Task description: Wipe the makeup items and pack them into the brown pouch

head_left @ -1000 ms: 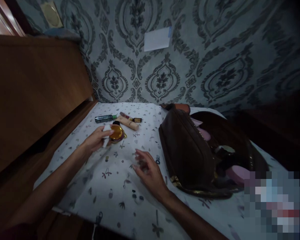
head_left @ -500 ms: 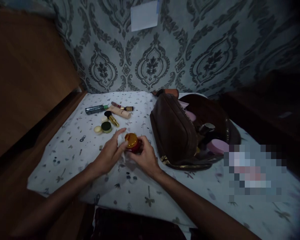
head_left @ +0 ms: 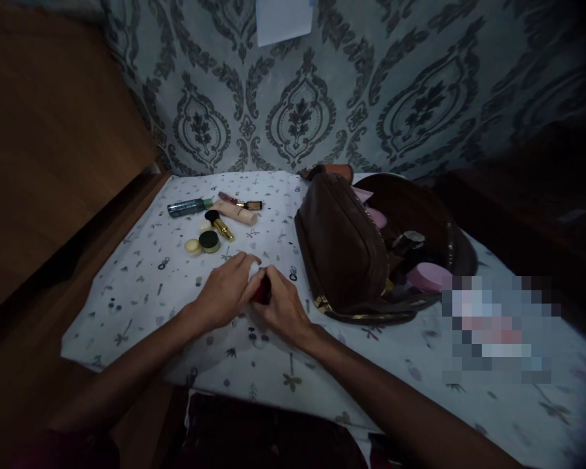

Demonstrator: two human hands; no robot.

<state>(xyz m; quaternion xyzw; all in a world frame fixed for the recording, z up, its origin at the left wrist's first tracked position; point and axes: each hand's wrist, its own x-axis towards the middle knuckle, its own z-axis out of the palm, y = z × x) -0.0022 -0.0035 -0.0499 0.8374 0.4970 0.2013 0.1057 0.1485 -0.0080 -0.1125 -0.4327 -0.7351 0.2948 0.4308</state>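
My right hand [head_left: 284,306] is closed around a small red jar [head_left: 262,290], held over the bed-like cloth surface in front of me. Only a dark red part of the jar shows between my hands; its amber-gold top is hidden. My left hand [head_left: 229,290] presses against the jar from the left, fingers curled over a white tissue [head_left: 254,268], of which a small tip sticks out. Just beyond my left hand lie a round tub with a dark lid [head_left: 209,241], a small cream-coloured pot [head_left: 193,247] and a gold-handled makeup brush [head_left: 219,225].
An open brown leather bag [head_left: 342,247] stands to the right, with a pink item [head_left: 430,277] inside. Farther back lie a beige tube [head_left: 235,212] and a dark bottle with a green cap [head_left: 188,208]. A wooden panel [head_left: 63,130] rises at left; patterned wallpaper is behind.
The jar has turned so that its amber-gold top no longer shows. My left hand has closed over it with the tissue, its fingers curling in. The view has shifted slightly.
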